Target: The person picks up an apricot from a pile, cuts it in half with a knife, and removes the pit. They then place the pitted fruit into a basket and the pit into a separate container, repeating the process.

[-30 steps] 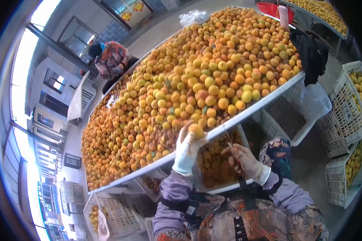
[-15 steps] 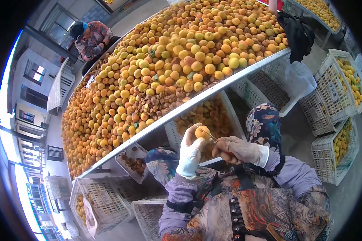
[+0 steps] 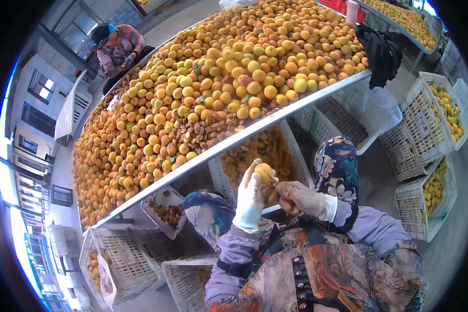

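Observation:
My left hand point(image 3: 249, 202), in a white glove, is closed around a whole yellow-orange apricot point(image 3: 264, 173) above my lap. My right hand point(image 3: 302, 197), also gloved, grips a thin-bladed knife point(image 3: 273, 179). A bit of its red handle shows under the fingers, and the blade lies against the apricot. How deep it goes in cannot be made out. Just beyond both hands, under the table edge, stands a white crate point(image 3: 224, 179) holding opened apricot pieces point(image 3: 268, 148).
A metal-edged table point(image 3: 234, 145) bears a large heap of apricots point(image 3: 229, 67) and a patch of brown stones point(image 3: 208, 131). Stacked crates of fruit point(image 3: 418, 125) stand right, more crates point(image 3: 122, 260) left. A black cloth point(image 3: 379, 54) hangs over the corner. Another person point(image 3: 117, 47) works at the far left.
The view has shifted slightly. Both hands stay together at the apricot, with the blade still against it. The person across the table has raised their head and hands a little.

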`<state>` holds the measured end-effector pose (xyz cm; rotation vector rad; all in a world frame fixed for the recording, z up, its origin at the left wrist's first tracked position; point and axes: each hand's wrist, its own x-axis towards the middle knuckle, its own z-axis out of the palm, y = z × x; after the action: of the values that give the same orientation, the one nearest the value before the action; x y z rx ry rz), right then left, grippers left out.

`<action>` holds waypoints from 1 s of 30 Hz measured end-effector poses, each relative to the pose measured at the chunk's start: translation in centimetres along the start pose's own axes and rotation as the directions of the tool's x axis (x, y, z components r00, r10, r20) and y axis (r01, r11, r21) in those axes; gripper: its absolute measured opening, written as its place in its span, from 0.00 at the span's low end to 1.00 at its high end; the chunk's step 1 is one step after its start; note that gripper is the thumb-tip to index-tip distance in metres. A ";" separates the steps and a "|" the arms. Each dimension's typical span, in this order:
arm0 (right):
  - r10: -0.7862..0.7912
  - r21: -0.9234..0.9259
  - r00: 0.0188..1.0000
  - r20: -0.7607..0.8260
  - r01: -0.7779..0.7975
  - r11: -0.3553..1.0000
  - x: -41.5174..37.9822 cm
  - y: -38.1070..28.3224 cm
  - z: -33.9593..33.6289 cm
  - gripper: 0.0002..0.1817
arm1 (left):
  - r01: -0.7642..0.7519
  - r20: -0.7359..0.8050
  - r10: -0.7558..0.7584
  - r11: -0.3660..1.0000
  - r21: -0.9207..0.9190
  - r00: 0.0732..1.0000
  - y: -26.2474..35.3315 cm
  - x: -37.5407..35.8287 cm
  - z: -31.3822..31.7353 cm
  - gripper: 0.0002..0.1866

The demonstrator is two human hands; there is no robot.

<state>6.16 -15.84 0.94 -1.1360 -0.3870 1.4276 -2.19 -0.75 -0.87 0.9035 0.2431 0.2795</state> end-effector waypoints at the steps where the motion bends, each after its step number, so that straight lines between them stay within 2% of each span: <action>1: -0.004 0.002 1.000 -0.011 0.004 1.000 0.3 0.3 -0.2 0.21 | 0.003 -0.029 -0.003 1.000 0.007 1.000 -0.2 0.1 -0.1 0.27; 4: -0.001 0.017 1.000 -0.022 0.001 1.000 0.6 -0.6 0.3 0.21 | -0.025 -0.081 0.033 0.995 0.096 0.996 0.1 0.3 0.2 0.26; 6: 0.059 0.082 0.997 -0.057 -0.054 0.995 0.6 -1.2 0.4 0.21 | -0.098 -0.045 0.115 0.956 0.277 0.992 0.2 0.5 0.0 0.25; 8: 0.030 0.076 0.998 -0.061 -0.025 0.997 1.0 -0.7 0.4 0.20 | -0.088 -0.059 0.110 0.951 0.295 0.992 0.2 0.5 -0.1 0.24; 10: 0.001 0.074 0.998 -0.067 0.004 0.997 1.2 0.0 0.7 0.20 | 0.050 -0.017 -0.050 0.998 -0.037 0.999 -0.2 0.2 0.0 0.23; 11: -0.033 0.080 0.996 -0.078 0.039 0.996 1.3 0.4 1.0 0.20 | 0.117 -0.015 -0.120 0.984 -0.133 0.993 -0.3 0.1 0.0 0.23; 12: -0.067 0.087 0.994 -0.089 0.075 0.993 1.4 0.6 1.2 0.20 | 0.118 -0.015 -0.121 0.984 -0.135 0.993 -0.2 0.0 0.1 0.23; 15: -0.010 0.077 0.992 -0.126 0.020 0.997 1.4 0.1 1.3 0.19 | 0.183 -0.021 -0.190 0.966 -0.182 0.982 0.1 0.1 -0.2 0.23; 17: 0.023 0.064 0.990 -0.138 -0.014 0.998 1.3 -0.9 1.4 0.19 | 0.016 -0.055 -0.003 0.971 0.239 0.998 -0.1 0.8 -0.8 0.23; 18: 0.029 0.089 0.991 -0.128 -0.018 0.996 1.2 -1.4 1.6 0.20 | 0.016 -0.054 -0.003 0.971 0.239 0.999 0.1 0.9 -0.4 0.23; 20: 0.035 0.116 0.992 -0.123 -0.021 0.993 1.1 -1.8 1.8 0.21 | -0.181 -0.152 0.237 0.934 0.308 0.960 0.4 0.9 0.9 0.24; 23: -0.001 0.070 0.992 -0.126 0.010 0.997 1.4 -1.2 1.7 0.20 | -0.092 -0.120 0.139 0.939 0.331 0.983 1.5 0.7 1.3 0.23; 25: -0.111 -0.014 0.977 -0.183 0.110 0.994 2.0 0.2 1.6 0.19 | -0.055 -0.120 0.103 0.937 0.346 0.987 0.8 0.7 0.6 0.22; 27: -0.068 -0.004 0.976 -0.208 0.068 0.998 2.3 0.6 1.6 0.19 | 0.113 -0.036 -0.113 0.994 -0.005 0.993 -0.6 0.7 -0.8 0.24; 30: -0.014 0.023 0.970 -0.241 0.020 1.000 2.0 0.2 1.8 0.19 | 0.158 -0.078 -0.159 0.987 -0.022 0.984 -0.8 0.4 -0.8 0.28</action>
<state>5.00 -13.48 0.80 -1.2661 -0.2058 1.2584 -1.95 -0.44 -2.02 0.8537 0.3842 0.1692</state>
